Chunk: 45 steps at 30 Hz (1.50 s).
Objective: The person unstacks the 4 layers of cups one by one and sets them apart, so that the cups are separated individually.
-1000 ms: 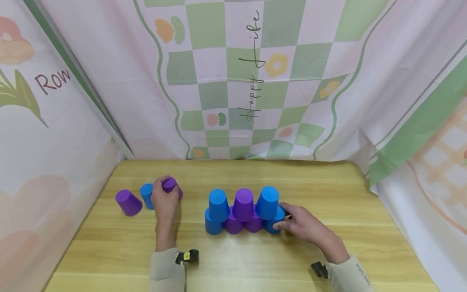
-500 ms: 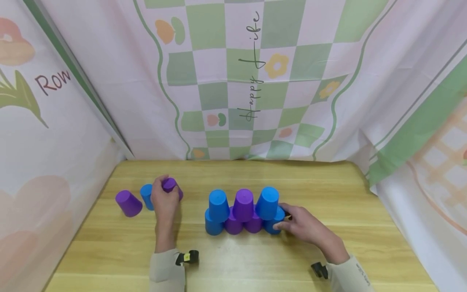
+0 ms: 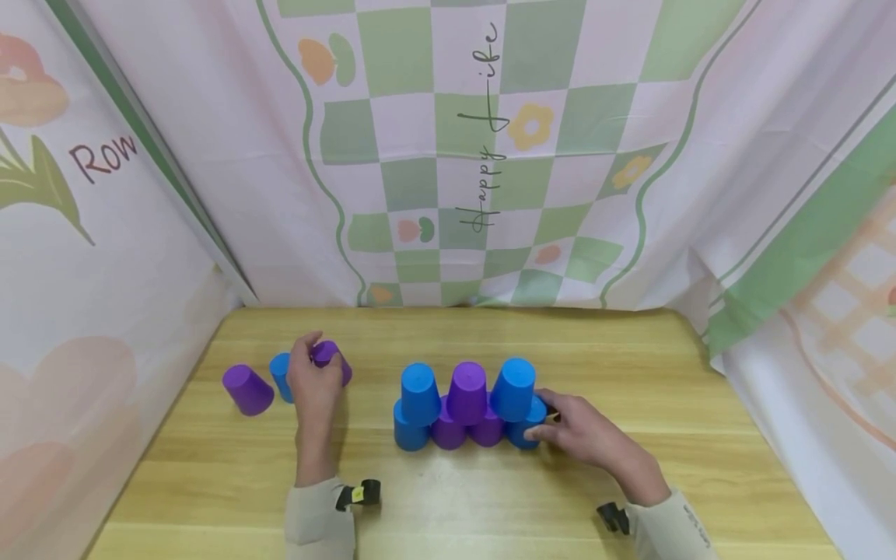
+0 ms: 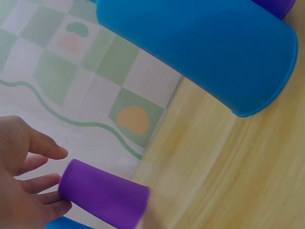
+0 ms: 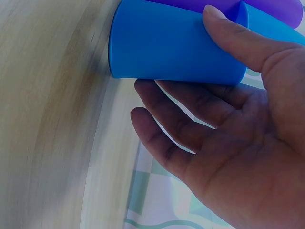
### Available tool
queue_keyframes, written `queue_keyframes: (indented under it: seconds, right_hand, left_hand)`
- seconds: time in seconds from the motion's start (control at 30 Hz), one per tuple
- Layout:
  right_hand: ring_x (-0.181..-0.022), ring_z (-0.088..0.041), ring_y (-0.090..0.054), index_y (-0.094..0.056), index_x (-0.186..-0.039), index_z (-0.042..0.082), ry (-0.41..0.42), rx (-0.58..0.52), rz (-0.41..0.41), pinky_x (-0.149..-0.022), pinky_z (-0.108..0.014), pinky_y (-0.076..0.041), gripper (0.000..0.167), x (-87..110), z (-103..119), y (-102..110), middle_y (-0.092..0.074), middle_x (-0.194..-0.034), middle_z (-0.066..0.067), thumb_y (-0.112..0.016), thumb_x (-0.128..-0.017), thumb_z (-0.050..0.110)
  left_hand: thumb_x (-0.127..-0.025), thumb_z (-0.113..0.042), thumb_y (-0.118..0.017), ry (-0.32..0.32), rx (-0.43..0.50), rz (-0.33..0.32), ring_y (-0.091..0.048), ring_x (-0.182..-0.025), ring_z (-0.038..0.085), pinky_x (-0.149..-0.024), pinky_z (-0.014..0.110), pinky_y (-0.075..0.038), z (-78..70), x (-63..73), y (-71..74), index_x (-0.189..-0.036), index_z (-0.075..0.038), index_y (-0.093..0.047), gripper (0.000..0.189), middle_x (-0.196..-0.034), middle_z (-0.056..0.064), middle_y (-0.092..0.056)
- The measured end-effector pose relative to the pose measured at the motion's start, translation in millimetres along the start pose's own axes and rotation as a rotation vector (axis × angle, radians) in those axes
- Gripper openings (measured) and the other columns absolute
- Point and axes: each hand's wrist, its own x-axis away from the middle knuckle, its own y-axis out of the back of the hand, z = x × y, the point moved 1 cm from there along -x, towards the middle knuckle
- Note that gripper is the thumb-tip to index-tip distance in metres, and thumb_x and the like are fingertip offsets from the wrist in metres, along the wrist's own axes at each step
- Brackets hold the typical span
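My left hand is at a purple cup that stands upside down left of the stack. In the left wrist view its thumb is apart from that purple cup, while other fingertips lie at the cup's narrow end. My right hand holds the blue cup at the right end of the bottom row. Its thumb lies on the front and fingers reach along the far side of this blue cup. Above stand a blue cup, a purple cup and another blue cup, all upside down.
The bottom row also has a blue cup and two purple cups. A blue cup, partly behind my left hand, and a purple cup stand at the left. A printed curtain borders the wooden table.
My left hand has shifted very slightly to the left at the purple cup. The right hand and the stacked cups have stayed where they were.
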Motion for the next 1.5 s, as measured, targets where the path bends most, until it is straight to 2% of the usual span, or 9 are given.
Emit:
queue_keyframes:
  seconds: [0.57, 0.8, 0.87, 0.97, 1.1, 1.17, 1.3, 1.33, 1.5]
  right_hand:
    - [-0.108, -0.026, -0.069, -0.065, -0.127, 0.008, -0.005, 0.003, 0.009, -0.091, -0.051, -0.061, 0.040, -1.0, -2, 0, -0.074, -0.118, -0.006, -0.077, -0.097, 0.032]
    - [-0.109, -0.027, -0.070, -0.066, -0.127, 0.007, 0.011, 0.008, 0.002, -0.091, -0.051, -0.062, 0.040, -1.3, -3, 0, -0.074, -0.118, -0.007, -0.077, -0.097, 0.032]
    - [-0.109, -0.027, -0.070, -0.066, -0.126, 0.007, 0.012, 0.008, -0.001, -0.091, -0.051, -0.062, 0.040, -1.5, -2, 0, -0.074, -0.118, -0.007, -0.077, -0.097, 0.032]
    - [-0.109, -0.027, -0.070, -0.066, -0.126, 0.007, 0.004, 0.007, -0.006, -0.091, -0.051, -0.062, 0.040, -1.7, -2, 1, -0.074, -0.118, -0.007, -0.077, -0.097, 0.032]
    - [-0.109, -0.026, -0.069, -0.066, -0.127, 0.008, -0.007, 0.003, -0.008, -0.091, -0.050, -0.062, 0.041, -1.7, -2, 1, -0.074, -0.118, -0.007, -0.077, -0.097, 0.033]
    - [-0.109, -0.027, -0.070, -0.066, -0.127, 0.008, 0.001, 0.003, -0.009, -0.091, -0.050, -0.062, 0.040, -1.7, -2, 1, -0.074, -0.118, -0.007, -0.077, -0.097, 0.032]
    - [-0.109, -0.027, -0.070, -0.066, -0.127, 0.007, 0.019, 0.004, -0.006, -0.091, -0.050, -0.062, 0.041, -1.6, -3, 0, -0.074, -0.118, -0.007, -0.076, -0.097, 0.032]
    - [-0.109, -0.027, -0.070, -0.066, -0.127, 0.007, 0.020, 0.003, -0.005, -0.091, -0.050, -0.062, 0.040, -1.6, -3, 0, -0.074, -0.117, -0.007, -0.076, -0.097, 0.032]
    - [-0.109, -0.027, -0.070, -0.066, -0.127, 0.007, 0.014, 0.000, -0.001, -0.090, -0.050, -0.062, 0.040, -0.8, -2, 0, -0.074, -0.117, -0.007, -0.076, -0.097, 0.032]
  left_hand:
    - [-0.095, 0.002, -0.066, 0.001, 0.094, 0.013, -0.041, -0.151, 0.040, -0.128, 0.051, -0.031, -28.4, 9.1, 16.8, -0.142, -0.004, -0.058, 0.049, -0.157, 0.017, -0.052]
    - [-0.094, 0.003, -0.068, -0.037, 0.122, -0.001, -0.043, -0.151, 0.037, -0.129, 0.051, -0.030, -41.8, 16.5, 26.7, -0.140, -0.004, -0.060, 0.047, -0.154, 0.014, -0.057]
    - [-0.093, 0.003, -0.069, -0.061, 0.130, -0.008, -0.045, -0.149, 0.036, -0.128, 0.050, -0.031, -44.6, 18.5, 28.6, -0.138, -0.004, -0.062, 0.046, -0.150, 0.013, -0.060]
    - [-0.092, 0.004, -0.070, -0.148, 0.141, 0.002, -0.050, -0.146, 0.034, -0.127, 0.048, -0.035, -47.8, 21.7, 29.9, -0.135, -0.004, -0.064, 0.044, -0.144, 0.012, -0.064]
    - [-0.092, 0.007, -0.071, -0.317, 0.144, 0.079, -0.060, -0.133, 0.030, -0.122, 0.042, -0.043, -51.0, 27.5, 29.8, -0.134, 0.000, -0.064, 0.043, -0.138, 0.013, -0.067]
    - [-0.092, 0.008, -0.072, -0.380, 0.144, 0.129, -0.062, -0.131, 0.028, -0.119, 0.041, -0.046, -52.2, 30.1, 29.5, -0.135, 0.000, -0.064, 0.044, -0.137, 0.012, -0.068]
    - [-0.093, 0.005, -0.074, -0.435, 0.140, 0.203, -0.063, -0.129, 0.025, -0.115, 0.040, -0.050, -53.9, 33.5, 28.6, -0.136, -0.004, -0.064, 0.044, -0.137, 0.010, -0.068]
    - [-0.094, 0.004, -0.074, -0.447, 0.136, 0.218, -0.061, -0.134, 0.027, -0.116, 0.043, -0.049, -54.4, 34.2, 28.6, -0.136, -0.005, -0.064, 0.044, -0.137, 0.010, -0.068]
    - [-0.094, 0.003, -0.074, -0.517, 0.179, 0.306, -0.064, -0.129, 0.031, -0.110, 0.034, -0.053, -55.4, 36.4, 26.3, -0.137, -0.003, -0.064, 0.044, -0.135, 0.013, -0.069]
